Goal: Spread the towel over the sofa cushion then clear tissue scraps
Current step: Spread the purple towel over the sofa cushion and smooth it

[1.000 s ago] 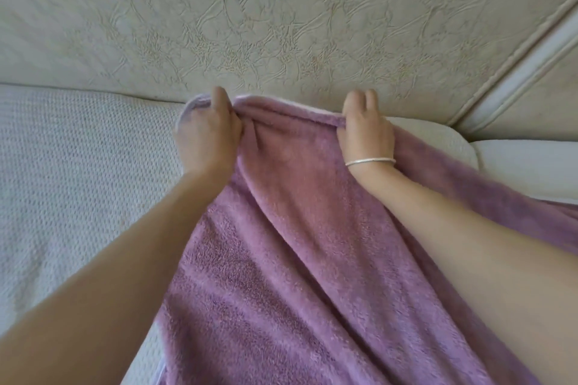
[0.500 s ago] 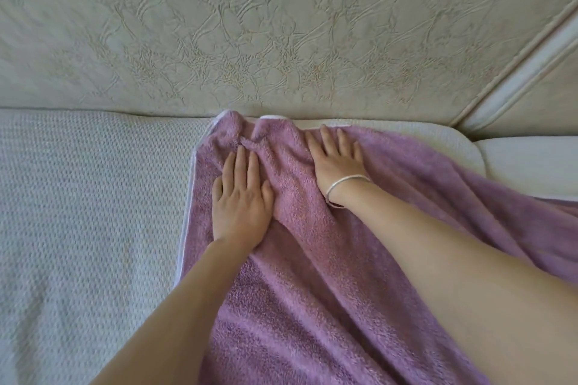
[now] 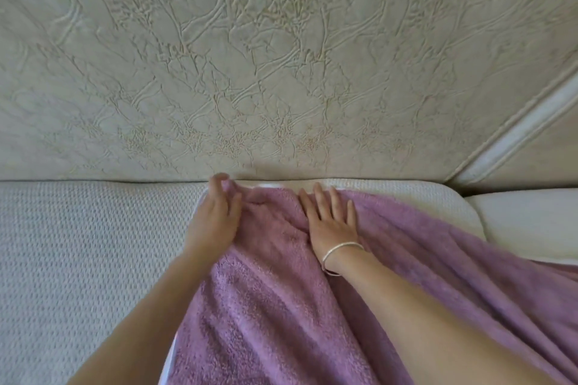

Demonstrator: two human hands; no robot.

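A fluffy purple towel (image 3: 269, 306) lies over the sofa seat cushion (image 3: 78, 259), its far edge close to the backrest and still bunched in folds. My left hand (image 3: 215, 222) is at the towel's far left corner, turned on its side with fingers apart and nothing gripped. My right hand (image 3: 331, 222), wearing a silver bangle, rests flat on the towel, fingers spread toward the backrest. Both forearms cross the towel. No tissue scraps show in this view.
The cream backrest (image 3: 250, 72) with a wrinkled embossed pattern fills the upper view. A second pale cushion (image 3: 525, 222) lies at the right beyond a rounded seam. A light piped edge (image 3: 516, 131) runs diagonally at upper right.
Both hands let go of the towel's top edge and laid it down on the cushion. My left hand has since slid up to the far left corner and tilted onto its side.
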